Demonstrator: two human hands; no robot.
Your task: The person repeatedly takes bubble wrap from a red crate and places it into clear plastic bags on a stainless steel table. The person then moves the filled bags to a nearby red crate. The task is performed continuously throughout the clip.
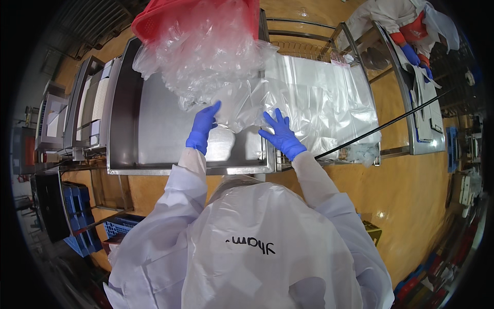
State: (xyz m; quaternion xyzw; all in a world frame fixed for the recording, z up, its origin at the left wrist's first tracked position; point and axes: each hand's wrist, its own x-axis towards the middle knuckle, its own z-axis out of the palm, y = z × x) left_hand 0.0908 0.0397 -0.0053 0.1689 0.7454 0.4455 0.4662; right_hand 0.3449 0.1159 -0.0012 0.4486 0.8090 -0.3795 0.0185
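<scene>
Plastic bag [246,105] lies across the right rim of the steel tray [167,126]. My right hand [283,135] is splayed; left hand [205,122] sits at bag's edge, can't tell if pinching. Loose bag heap [206,54] crowds it: snag there could drag it askew.

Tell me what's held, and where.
The left hand is at the left edge of a clear plastic bag; grip unclear. The right hand, spread open, holds nothing.
</scene>
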